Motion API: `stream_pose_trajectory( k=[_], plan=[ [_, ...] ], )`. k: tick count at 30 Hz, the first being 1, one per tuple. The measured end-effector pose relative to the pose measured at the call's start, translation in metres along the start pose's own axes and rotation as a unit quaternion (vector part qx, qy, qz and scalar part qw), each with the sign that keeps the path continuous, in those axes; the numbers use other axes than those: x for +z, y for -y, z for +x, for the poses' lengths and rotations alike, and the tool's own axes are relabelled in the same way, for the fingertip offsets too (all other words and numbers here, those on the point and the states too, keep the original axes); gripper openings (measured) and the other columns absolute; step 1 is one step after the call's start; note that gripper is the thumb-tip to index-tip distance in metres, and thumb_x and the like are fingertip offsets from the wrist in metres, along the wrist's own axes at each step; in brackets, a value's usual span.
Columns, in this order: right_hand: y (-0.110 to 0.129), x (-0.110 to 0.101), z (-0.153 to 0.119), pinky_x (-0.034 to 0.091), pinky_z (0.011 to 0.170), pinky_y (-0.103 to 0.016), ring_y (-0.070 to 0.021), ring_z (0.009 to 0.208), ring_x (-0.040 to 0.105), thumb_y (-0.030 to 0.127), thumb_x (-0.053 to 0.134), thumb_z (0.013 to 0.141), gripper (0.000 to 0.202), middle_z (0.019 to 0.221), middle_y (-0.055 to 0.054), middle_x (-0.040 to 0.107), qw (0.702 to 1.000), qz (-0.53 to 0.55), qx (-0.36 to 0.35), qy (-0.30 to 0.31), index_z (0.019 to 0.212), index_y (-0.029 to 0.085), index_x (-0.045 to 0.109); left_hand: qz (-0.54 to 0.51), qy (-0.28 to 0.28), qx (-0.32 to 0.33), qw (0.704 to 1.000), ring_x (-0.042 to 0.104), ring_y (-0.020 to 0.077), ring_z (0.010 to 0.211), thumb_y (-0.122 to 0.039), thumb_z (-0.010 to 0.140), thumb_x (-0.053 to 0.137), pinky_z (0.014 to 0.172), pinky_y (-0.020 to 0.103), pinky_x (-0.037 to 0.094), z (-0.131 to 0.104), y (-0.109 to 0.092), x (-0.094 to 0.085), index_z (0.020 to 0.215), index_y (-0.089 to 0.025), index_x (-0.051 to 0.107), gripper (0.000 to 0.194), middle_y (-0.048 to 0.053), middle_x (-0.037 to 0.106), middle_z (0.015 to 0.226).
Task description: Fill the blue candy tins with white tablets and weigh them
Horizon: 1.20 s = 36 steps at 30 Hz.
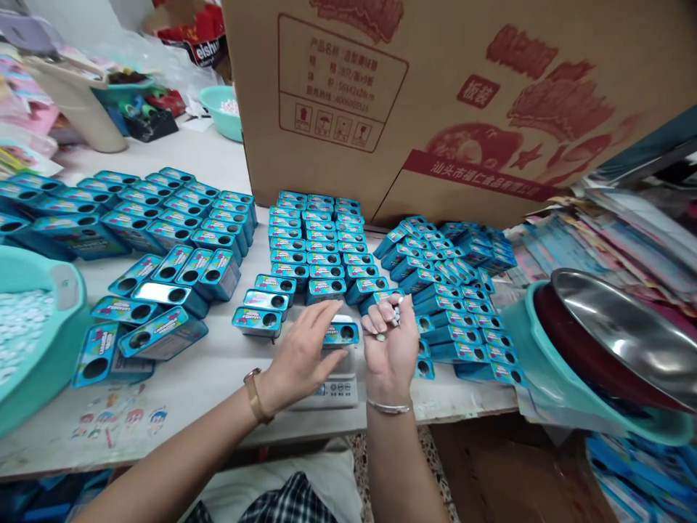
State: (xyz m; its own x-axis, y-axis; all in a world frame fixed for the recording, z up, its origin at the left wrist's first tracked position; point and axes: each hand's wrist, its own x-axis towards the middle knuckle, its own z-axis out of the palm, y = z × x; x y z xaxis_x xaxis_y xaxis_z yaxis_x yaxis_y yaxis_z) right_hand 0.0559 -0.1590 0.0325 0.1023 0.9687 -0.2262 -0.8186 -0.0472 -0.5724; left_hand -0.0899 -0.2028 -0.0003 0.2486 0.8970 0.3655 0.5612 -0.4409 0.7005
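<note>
blue printed box (344,335), a dark round hole in its top, stands at six o'clock, seemingly on the white digital scale (345,398). the left hand (294,349), at seven, has its thumb spread from its fingers by the box's left end; whether it touches, i cannot tell. the right hand (389,345), at five, is palm up, fingers curled over a few white pellet candies (396,315). similar boxes (321,246) run in rows towards twelve. a turquoise basin (51,363) of pellets sits at nine, a steel bowl (621,319) just past three, a cardboard carton (435,58) at one.
</note>
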Motion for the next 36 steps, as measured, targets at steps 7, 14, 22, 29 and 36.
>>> stream_pose_trajectory(
  k=[7, 14, 22, 29, 36],
  plan=[
    [-0.007, 0.006, 0.003, 0.027, 0.041, -0.018, -0.0043, 0.042, 0.030, 0.040, 0.062, 0.085, 0.025, 0.055, 0.011, 0.035, 1.000, -0.002, -0.004, 0.009, 0.077, 0.020, 0.048, 0.017, -0.071, 0.024, 0.997, 0.053, 0.0231, 0.102, -0.026, 0.087, 0.059, 0.094, 0.044, 0.043, 0.015, -0.017, 0.003, 0.101, -0.022, 0.065, 0.016, 0.007, 0.061, 0.100],
    [-0.014, 0.007, 0.002, 0.032, 0.043, -0.017, -0.0050, 0.045, 0.035, 0.041, 0.061, 0.086, 0.026, 0.055, 0.009, 0.040, 0.999, -0.012, -0.036, -0.015, 0.076, 0.020, 0.049, 0.153, -0.015, 0.081, 0.985, 0.051, 0.0223, 0.092, -0.026, 0.091, 0.052, 0.107, 0.060, 0.021, 0.037, -0.041, 0.004, 0.083, -0.022, 0.068, 0.018, 0.004, 0.061, 0.081],
    [-0.004, 0.002, 0.008, 0.027, 0.042, -0.018, -0.0043, 0.043, 0.030, 0.042, 0.062, 0.085, 0.028, 0.054, 0.010, 0.035, 0.998, 0.051, -0.029, -0.022, 0.076, 0.020, 0.048, 0.208, 0.001, 0.089, 0.974, 0.052, 0.0199, 0.093, -0.028, 0.094, 0.048, 0.112, 0.057, 0.016, 0.035, -0.037, -0.001, 0.086, -0.023, 0.067, 0.021, 0.001, 0.061, 0.083],
    [0.019, -0.010, 0.009, 0.025, 0.041, -0.018, -0.0047, 0.043, 0.029, 0.033, 0.054, 0.091, 0.023, 0.054, 0.010, 0.032, 0.994, 0.100, -0.040, -0.016, 0.075, 0.019, 0.046, 0.190, 0.030, 0.011, 0.981, 0.050, 0.0259, 0.108, -0.035, 0.088, 0.058, 0.109, 0.059, 0.021, 0.024, -0.016, -0.006, 0.121, -0.023, 0.056, 0.035, 0.006, 0.060, 0.112],
    [0.028, -0.014, -0.006, 0.027, 0.042, -0.018, -0.0052, 0.043, 0.029, 0.031, 0.052, 0.093, 0.022, 0.054, 0.010, 0.031, 0.997, 0.076, -0.021, 0.014, 0.076, 0.019, 0.046, 0.201, 0.088, -0.008, 0.976, 0.050, 0.0249, 0.107, -0.022, 0.084, 0.058, 0.113, 0.060, 0.011, -0.010, -0.017, -0.032, 0.112, -0.022, 0.056, 0.028, 0.004, 0.061, 0.106]
  ],
)
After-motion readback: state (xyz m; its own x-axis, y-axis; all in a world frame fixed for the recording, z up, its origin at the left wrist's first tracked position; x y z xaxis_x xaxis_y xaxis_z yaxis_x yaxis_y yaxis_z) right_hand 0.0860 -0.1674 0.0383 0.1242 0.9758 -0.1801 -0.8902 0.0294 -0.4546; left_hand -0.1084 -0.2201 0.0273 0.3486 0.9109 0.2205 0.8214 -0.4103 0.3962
